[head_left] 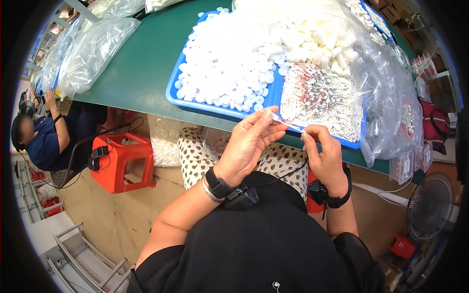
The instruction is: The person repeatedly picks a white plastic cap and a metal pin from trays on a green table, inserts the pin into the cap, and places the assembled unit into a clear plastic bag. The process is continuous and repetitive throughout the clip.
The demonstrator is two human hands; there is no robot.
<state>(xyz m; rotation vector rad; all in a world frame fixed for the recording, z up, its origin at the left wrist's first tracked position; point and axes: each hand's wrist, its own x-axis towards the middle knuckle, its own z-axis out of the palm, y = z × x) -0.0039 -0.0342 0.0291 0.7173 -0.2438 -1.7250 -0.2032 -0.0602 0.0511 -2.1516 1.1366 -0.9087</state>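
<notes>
My left hand is closed in a pinch on a slim white stick-like piece at the front edge of a blue tray. The fingertips of my right hand are pinched together at the piece's other end. Its exact kind is too small to make out. Just beyond my hands, the tray holds a heap of small white round discs on the left. In its right part lie many thin white sticks with red and dark marks, and cream-coloured soft-looking plugs are heaped behind them.
The tray stands on a green table. Clear plastic bags lie at its right, and another bag at the far left. A red stool, a seated person and a black fan are around me.
</notes>
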